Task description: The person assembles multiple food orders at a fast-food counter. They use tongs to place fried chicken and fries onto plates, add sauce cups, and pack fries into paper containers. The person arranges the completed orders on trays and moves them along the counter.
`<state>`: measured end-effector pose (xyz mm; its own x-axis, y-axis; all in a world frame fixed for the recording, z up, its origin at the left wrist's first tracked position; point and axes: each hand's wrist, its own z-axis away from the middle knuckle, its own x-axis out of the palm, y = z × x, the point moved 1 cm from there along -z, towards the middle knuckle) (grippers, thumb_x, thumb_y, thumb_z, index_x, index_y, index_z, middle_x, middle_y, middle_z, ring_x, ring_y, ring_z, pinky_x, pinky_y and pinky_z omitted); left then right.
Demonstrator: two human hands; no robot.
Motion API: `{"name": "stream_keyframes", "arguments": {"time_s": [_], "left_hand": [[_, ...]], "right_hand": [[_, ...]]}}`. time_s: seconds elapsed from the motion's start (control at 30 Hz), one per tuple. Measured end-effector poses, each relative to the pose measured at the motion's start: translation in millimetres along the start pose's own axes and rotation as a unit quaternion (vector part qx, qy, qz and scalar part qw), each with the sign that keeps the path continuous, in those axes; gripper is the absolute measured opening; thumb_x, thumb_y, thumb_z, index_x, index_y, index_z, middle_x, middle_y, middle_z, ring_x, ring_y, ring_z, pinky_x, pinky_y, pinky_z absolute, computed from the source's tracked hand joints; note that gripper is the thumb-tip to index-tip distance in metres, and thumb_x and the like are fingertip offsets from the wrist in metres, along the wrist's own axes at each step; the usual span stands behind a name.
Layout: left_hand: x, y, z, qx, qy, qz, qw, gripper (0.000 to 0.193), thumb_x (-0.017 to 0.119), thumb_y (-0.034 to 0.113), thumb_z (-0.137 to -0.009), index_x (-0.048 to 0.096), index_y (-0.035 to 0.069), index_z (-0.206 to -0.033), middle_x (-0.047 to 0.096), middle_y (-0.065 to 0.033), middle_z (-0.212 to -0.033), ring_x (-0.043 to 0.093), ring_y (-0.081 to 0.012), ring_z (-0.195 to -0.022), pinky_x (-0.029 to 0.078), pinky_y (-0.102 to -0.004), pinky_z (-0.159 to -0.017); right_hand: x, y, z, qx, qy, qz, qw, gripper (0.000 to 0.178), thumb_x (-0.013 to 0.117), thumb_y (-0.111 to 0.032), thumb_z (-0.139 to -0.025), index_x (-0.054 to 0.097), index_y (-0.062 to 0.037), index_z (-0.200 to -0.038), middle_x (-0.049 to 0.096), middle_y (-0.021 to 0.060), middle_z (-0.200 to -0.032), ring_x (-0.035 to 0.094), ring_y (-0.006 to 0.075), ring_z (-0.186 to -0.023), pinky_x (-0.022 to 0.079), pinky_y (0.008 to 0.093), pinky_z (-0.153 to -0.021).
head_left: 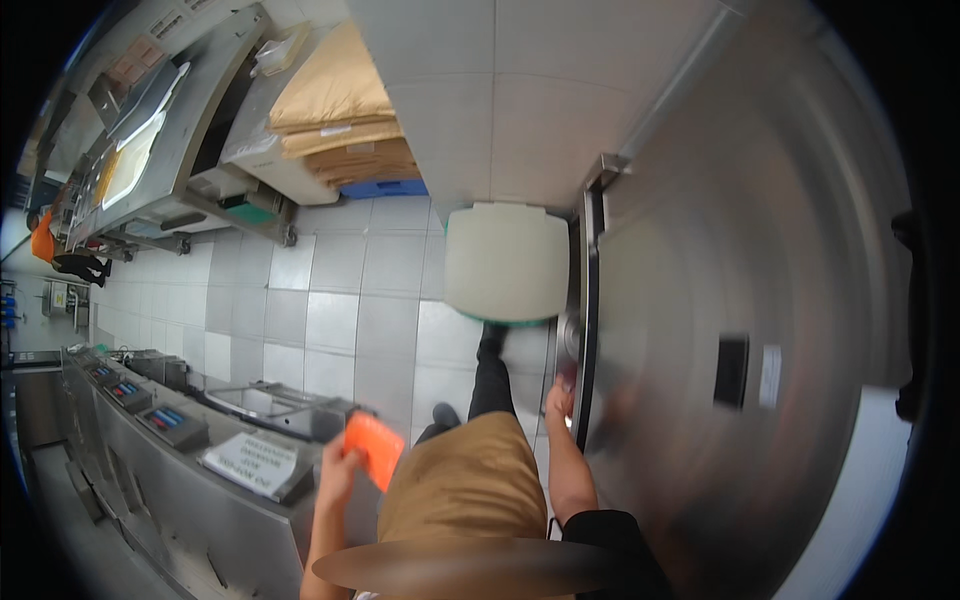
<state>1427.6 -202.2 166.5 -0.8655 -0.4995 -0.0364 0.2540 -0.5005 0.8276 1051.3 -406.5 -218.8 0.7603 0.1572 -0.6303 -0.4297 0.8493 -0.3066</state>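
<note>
My left hand is closed on a flat, bright orange piece that looks like a folded cloth, held beside my brown apron. To the right, my right hand reaches forward to the edge of a large stainless steel panel or door. Its fingers look curled at a small dark reddish thing by that edge, blurred and partly hidden. Just ahead of my foot stands a bin with a cream lid and a green rim.
A steel counter with control panels and a paper sign runs along the left. Farther off, brown padded bags are stacked on a blue crate, near a wheeled steel table. A person in orange stands at the far left.
</note>
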Motion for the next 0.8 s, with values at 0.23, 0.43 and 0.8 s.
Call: {"name": "stream_keyframes", "arguments": {"time_s": [0.23, 0.43, 0.8], "left_hand": [[29, -13, -18, -0.170, 0.145, 0.084, 0.971, 0.020, 0.054, 0.000, -0.085, 0.064, 0.000, -0.102, 0.065, -0.0017, -0.085, 0.059, -0.0105, -0.072, 0.047, -0.0260, -0.064], [32, -12, -19, -0.141, 0.195, 0.100, 0.965, 0.019, 0.054, 0.001, -0.087, 0.064, 0.000, -0.104, 0.066, -0.0021, -0.086, 0.059, -0.0106, -0.069, 0.047, -0.0261, -0.062], [-4, -82, 148, -0.032, 0.362, 0.149, 0.920, 0.037, 0.069, 0.010, -0.086, 0.060, -0.002, -0.120, 0.072, -0.0109, -0.092, 0.066, -0.0122, -0.082, 0.053, -0.0286, -0.073]], "right_hand": [[67, -67, -65, 0.244, -0.074, -0.379, 0.890, 0.072, 0.046, -0.060, -0.092, 0.027, -0.0262, -0.153, 0.028, 0.0099, -0.158, 0.039, 0.0370, -0.137, 0.031, 0.0614, -0.108], [75, -146, -24, 0.201, -0.244, -0.492, 0.811, 0.077, 0.050, -0.058, -0.093, 0.022, -0.0225, -0.155, 0.020, 0.0142, -0.161, 0.030, 0.0389, -0.142, 0.033, 0.0636, -0.106], [56, -153, 409, -0.233, -0.786, 0.281, 0.498, 0.055, 0.063, -0.035, -0.093, 0.048, -0.0053, -0.138, 0.063, 0.0121, -0.121, 0.060, 0.0181, -0.107, 0.050, 0.0336, -0.088]]}}
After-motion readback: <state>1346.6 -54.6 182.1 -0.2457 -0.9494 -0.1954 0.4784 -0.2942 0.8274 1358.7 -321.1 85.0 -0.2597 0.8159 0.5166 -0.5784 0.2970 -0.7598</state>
